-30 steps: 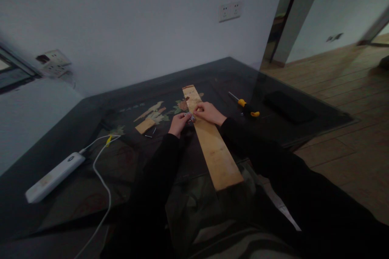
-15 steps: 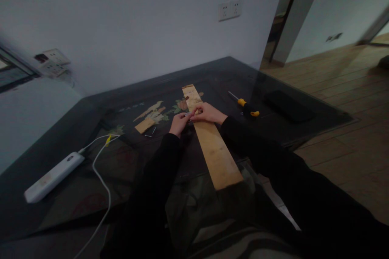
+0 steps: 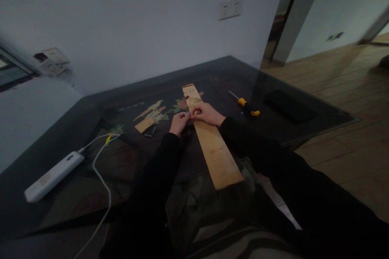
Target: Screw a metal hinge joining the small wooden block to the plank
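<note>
A long wooden board (image 3: 216,151) lies on the dark table, its near end reaching past the table edge toward my lap. At the board's left edge my left hand (image 3: 180,122) pinches a small metallic piece, too small to name. My right hand (image 3: 207,113) rests across the board, its fingertips closed and meeting those of the left over that piece. Left of my hands are a small square wood piece (image 3: 144,125) and several thin screws or nails (image 3: 150,132). A screwdriver (image 3: 246,105) with a yellow and black handle lies to the right.
A white power strip (image 3: 54,176) with a white cable (image 3: 100,181) takes up the table's left side. A flat black object (image 3: 288,106) lies near the right edge. Behind the table (image 3: 209,71) stands a wall with a socket (image 3: 231,9).
My hands stay at nearly the same spot on the board, with only slight finger movement. Everything else lies as before.
</note>
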{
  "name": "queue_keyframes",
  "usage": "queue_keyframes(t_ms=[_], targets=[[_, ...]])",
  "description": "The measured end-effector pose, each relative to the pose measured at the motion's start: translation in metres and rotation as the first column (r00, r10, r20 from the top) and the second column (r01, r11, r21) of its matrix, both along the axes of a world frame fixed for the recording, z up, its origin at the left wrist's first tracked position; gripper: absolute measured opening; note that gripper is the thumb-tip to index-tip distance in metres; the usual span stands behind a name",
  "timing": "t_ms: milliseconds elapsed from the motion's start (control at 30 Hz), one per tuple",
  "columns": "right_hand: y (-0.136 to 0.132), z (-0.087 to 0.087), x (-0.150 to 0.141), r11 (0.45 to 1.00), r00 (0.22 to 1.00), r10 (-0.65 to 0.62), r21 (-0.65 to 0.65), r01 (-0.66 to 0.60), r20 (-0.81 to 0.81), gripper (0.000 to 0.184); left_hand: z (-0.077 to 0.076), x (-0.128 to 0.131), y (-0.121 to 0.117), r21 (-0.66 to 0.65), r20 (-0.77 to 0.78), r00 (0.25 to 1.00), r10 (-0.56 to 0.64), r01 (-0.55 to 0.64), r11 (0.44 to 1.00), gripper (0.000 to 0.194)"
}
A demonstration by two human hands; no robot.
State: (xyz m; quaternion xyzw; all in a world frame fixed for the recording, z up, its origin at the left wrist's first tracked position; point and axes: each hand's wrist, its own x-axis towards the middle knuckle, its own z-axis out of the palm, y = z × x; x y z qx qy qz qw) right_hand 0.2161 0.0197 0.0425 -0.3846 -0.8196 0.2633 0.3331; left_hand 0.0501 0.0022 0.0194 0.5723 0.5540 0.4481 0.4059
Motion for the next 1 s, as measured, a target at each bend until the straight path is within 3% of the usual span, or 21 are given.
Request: queue_keyframes(t_ms=[133,300,567,733,867,1000], targets=[[0.003,0.001,0.001,1.000,0.998,0.003,0.014,-0.002,-0.063,0.019,-0.002,0.000,0.000,0.019,-0.080,0.997,0.009,-0.007,1.000,0.034],[0.006,0.000,0.002,0.982,0.990,-0.067,-0.186,0.044,-0.120,0.019,-0.002,0.001,-0.001,0.033,-0.051,0.999,0.010,-0.008,0.999,0.026],[-0.002,0.006,0.005,0.901,0.968,-0.075,-0.432,-0.036,-0.238,0.016,-0.002,-0.003,0.002,0.088,-0.144,0.986,0.079,-0.066,0.994,0.020],[-0.002,0.006,0.004,0.865,0.951,-0.082,-0.495,-0.081,-0.299,0.020,0.006,-0.013,-0.001,0.098,-0.104,0.991,0.089,-0.079,0.992,0.024],[0.000,0.011,0.003,0.840,0.951,-0.090,-0.535,-0.087,-0.296,0.015,0.021,-0.051,-0.019,0.130,-0.100,0.993,0.070,-0.057,0.990,0.034],[0.004,0.023,-0.010,0.844,0.965,0.000,-0.518,-0.140,-0.261,0.011,0.024,-0.120,-0.049,0.143,-0.194,0.967,0.163,-0.137,0.980,0.049]])
